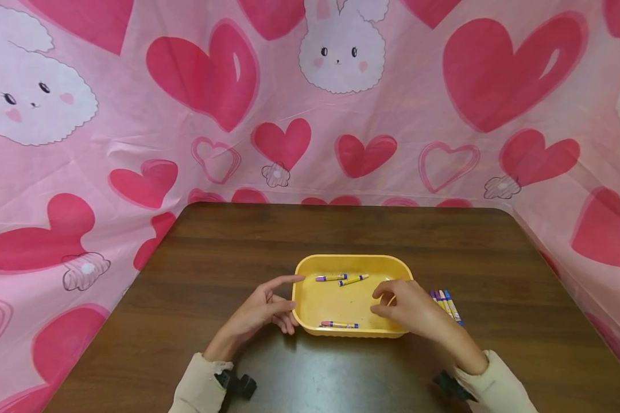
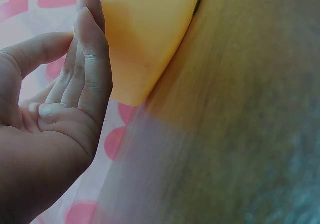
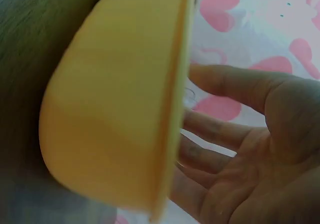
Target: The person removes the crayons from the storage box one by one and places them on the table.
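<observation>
A shallow yellow plastic tray sits on the brown table. Inside lie a purple-tipped crayon, a yellow crayon touching or close to it, and a pink-tipped crayon along the near wall. At the tray's left rim is my left hand, two fingertips at the edge and the other fingers outside, low by the wall. My right hand reaches over the right end, thumb and forefinger bent with a gap and nothing seen between them. In the right wrist view the tray wall hides those fingertips.
Several crayons lie side by side on the table just right of the tray, partly behind my right hand. A pink cloth with hearts and rabbits hangs behind the table and along its sides.
</observation>
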`<control>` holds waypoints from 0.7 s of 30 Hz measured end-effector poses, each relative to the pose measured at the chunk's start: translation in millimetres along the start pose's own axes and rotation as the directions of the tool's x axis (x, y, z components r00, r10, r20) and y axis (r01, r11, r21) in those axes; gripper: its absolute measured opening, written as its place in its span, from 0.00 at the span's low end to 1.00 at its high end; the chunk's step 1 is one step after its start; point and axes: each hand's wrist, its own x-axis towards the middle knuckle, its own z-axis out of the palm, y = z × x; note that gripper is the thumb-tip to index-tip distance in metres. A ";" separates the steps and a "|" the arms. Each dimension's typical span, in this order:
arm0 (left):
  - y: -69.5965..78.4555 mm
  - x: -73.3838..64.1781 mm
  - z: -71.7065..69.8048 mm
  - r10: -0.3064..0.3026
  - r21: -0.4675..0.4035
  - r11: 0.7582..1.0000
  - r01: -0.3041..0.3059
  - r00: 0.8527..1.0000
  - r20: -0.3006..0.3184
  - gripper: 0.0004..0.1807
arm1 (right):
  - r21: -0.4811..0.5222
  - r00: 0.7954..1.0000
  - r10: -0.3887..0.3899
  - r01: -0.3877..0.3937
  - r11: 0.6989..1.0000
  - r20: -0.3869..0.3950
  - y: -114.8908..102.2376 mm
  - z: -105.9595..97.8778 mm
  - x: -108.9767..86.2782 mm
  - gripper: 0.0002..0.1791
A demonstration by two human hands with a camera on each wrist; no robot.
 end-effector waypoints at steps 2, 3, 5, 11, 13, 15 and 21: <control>0.1 0.5 0.0 -0.001 0.001 1.000 0.001 1.000 -0.001 0.34 | 0.033 0.998 -0.011 0.009 0.999 0.068 0.8 5.6 5.2 0.12; 0.4 0.5 -0.1 -0.002 0.003 1.000 0.002 1.000 -0.001 0.33 | 0.048 0.995 -0.016 0.011 0.999 0.100 0.8 8.8 7.6 0.13; 0.6 0.4 -0.5 -0.004 0.007 1.000 0.004 1.000 -0.005 0.33 | 0.079 0.986 -0.042 0.029 0.996 0.159 0.8 16.0 13.0 0.14; 0.1 -0.3 -1.8 -0.003 0.016 1.000 0.003 1.000 -0.013 0.35 | 0.104 0.962 -0.120 0.097 0.990 0.246 -6.2 38.0 31.6 0.13; -0.5 0.3 -1.7 -0.002 0.012 1.000 0.002 1.000 -0.010 0.34 | 0.103 0.957 -0.124 0.100 0.990 0.263 -8.6 43.5 36.6 0.12; -1.2 1.1 -1.3 -0.003 0.009 1.000 0.003 1.000 -0.007 0.34 | 0.108 0.950 -0.126 0.099 0.989 0.286 -9.5 47.7 40.4 0.10; -2.1 1.7 0.0 -0.009 0.006 1.000 0.009 1.000 -0.004 0.33 | 0.112 0.924 -0.121 0.086 0.990 0.361 -7.9 52.3 45.3 0.01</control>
